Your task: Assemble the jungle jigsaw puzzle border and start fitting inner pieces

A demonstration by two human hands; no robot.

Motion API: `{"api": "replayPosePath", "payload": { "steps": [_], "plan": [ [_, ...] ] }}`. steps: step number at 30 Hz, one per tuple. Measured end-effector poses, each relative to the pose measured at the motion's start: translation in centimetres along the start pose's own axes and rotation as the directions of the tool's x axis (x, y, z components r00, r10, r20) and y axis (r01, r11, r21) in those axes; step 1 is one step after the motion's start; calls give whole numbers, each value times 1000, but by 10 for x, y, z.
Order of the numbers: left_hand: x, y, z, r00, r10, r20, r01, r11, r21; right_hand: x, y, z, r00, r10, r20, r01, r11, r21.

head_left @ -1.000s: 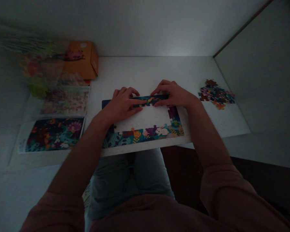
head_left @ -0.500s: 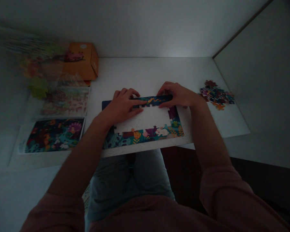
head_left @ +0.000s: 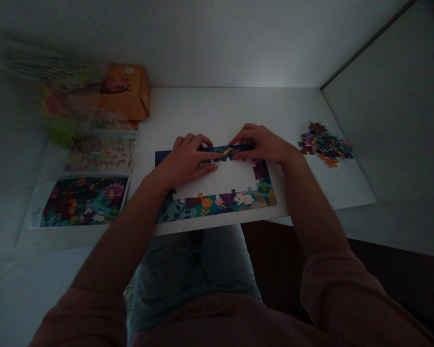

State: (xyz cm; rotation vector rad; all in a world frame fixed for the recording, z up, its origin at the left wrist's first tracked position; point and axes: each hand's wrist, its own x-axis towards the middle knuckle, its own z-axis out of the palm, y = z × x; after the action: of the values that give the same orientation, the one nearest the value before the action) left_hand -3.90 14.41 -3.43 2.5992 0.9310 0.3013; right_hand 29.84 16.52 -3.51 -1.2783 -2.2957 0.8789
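A partly assembled jigsaw puzzle (head_left: 206, 205) lies on the white table in front of me, its border joined into a rectangle around a bare middle. Along the bottom strip a white rabbit and orange plants show. My left hand (head_left: 188, 160) grips the far strip left of centre, fingertips over its back edge, index finger across the pieces and thumb inside the frame. On the same strip, further right, my right hand (head_left: 262, 143) is closed, with thumb on the near side and fingers at the back edge. My hands cover parts of the strip.
A pile of loose puzzle pieces (head_left: 325, 144) lies at the right of the table (head_left: 231, 106). To the left are a printed picture (head_left: 85, 201), a blurry plastic bag (head_left: 97, 149) and an orange box (head_left: 125, 91). Walls stand behind and at right.
My right hand has slid slightly left along the far strip, closer to my left hand. My left hand keeps its place on the puzzle. The whole view has shifted a little.
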Motion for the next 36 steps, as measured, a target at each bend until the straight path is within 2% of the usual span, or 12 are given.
{"api": "replayPosePath", "payload": {
  "steps": [4, 10, 20, 22, 24, 26, 28, 30, 31, 33, 36],
  "plan": [
    [0, 3, -1, 1000, 29, -8, -29, 999, -14, -6, -1, -6, 1000, 22, 22, -23, 999, 32],
    [3, 6, 4, 995, 101, 8, -101, 994, -49, -14, 2, -9, 995, 97, -17, -96, 994, 46],
    [7, 16, 7, 996, 85, 26, -86, 996, 30, -11, 4, -6, 996, 84, -17, -83, 995, 50],
    [7, 16, 8, 996, 83, 35, -84, 995, 47, -11, 5, -7, 996, 70, -47, -68, 996, 55],
    [7, 15, 7, 996, 84, 28, -85, 995, 49, -10, 9, -10, 984, 71, -162, -61, 996, 64],
    [7, 13, 3, 998, 65, -17, -64, 998, 26, -11, 14, -18, 933, 87, -350, -62, 995, 81],
    [6, 10, -4, 995, 2, -98, -2, 1000, 0, -17, 19, -29, 843, 113, -526, -65, 992, 109],
    [5, 7, -13, 978, -89, -189, 88, 996, -14, -32, 21, -40, 769, 153, -620, -86, 987, 137],
    [4, 5, -17, 964, -130, -231, 129, 991, -22, -43, 21, -44, 757, 180, -628, -118, 983, 140],
    [3, 0, -24, 930, -212, -302, 211, 977, -38, -71, 19, -47, 777, 241, -581, -221, 969, 107],
    [3, -9, -28, 876, -292, -384, 293, 954, -57, -112, 17, -35, 834, 308, -457, -348, 938, -2]
  ]
}}
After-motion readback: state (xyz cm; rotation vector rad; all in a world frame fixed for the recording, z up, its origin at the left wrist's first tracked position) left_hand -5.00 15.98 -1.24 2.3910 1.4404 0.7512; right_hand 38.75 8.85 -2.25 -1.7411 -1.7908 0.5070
